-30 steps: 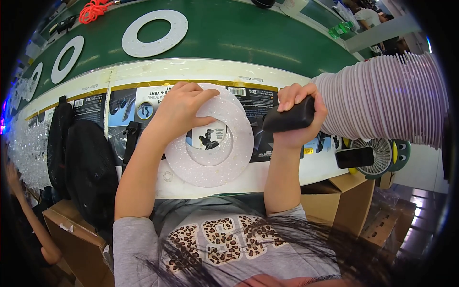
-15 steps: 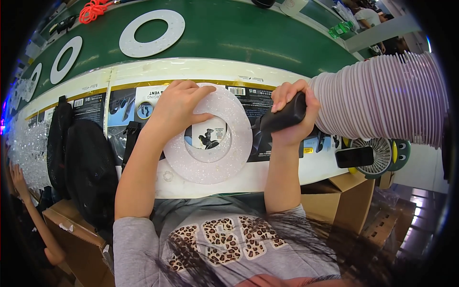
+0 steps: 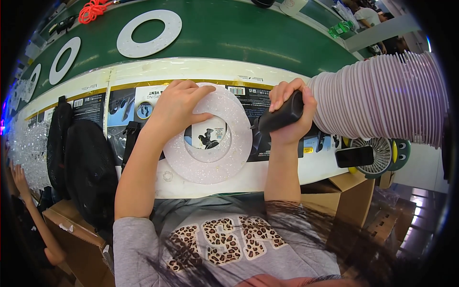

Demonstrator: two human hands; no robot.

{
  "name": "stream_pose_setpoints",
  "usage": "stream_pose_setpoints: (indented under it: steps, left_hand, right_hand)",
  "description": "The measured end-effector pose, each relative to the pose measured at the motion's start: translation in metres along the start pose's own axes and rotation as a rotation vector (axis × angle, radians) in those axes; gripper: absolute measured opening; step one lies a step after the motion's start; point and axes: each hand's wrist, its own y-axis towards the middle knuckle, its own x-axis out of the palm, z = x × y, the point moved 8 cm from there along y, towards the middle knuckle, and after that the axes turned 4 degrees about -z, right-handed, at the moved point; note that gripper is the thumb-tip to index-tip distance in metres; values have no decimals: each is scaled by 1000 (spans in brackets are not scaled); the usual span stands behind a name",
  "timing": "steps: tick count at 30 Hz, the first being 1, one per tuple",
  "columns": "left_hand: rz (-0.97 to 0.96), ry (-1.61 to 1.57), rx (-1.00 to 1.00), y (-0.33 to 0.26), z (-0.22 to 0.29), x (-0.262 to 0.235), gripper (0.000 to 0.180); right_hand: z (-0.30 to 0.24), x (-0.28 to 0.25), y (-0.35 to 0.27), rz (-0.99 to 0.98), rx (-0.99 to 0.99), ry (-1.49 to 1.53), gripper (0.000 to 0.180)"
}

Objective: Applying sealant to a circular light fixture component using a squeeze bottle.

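Note:
A flat white, glitter-speckled ring (image 3: pixel 237 138) lies on the table in front of me. My left hand (image 3: pixel 184 106) grips its upper left part, thumb at the inner hole and fingers over the top. To the right of the ring, my right hand (image 3: pixel 297 112) is wrapped round a black, bottle-shaped tool (image 3: pixel 282 115). The tool is tilted, its thin tip pointing left at the ring's right edge. Whether the tip touches the ring I cannot tell.
A long stack of similar rings (image 3: pixel 377 100) lies at the right, by a phone (image 3: pixel 355 157) and a small fan (image 3: pixel 377 157). Several rings (image 3: pixel 125 42) sit on the green conveyor belt (image 3: pixel 229 36). Black bags (image 3: pixel 88 167) and another person's hand (image 3: pixel 20 179) are at the left.
My right hand and the black tool have shifted slightly left, closer to the ring. Rings on the green belt have moved a little to the left. My left hand stays in place.

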Motion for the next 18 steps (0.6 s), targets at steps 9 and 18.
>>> stream_pose_setpoints:
  steps: [9,18]
  left_hand:
    - [-8,0,-4,-1,-1,0,51]
    - [-19,-20,11,0,2,-1,51]
  right_hand:
    - [2,0,0,12,0,-25,35]
    - [3,-15,5,53,27,70,38]
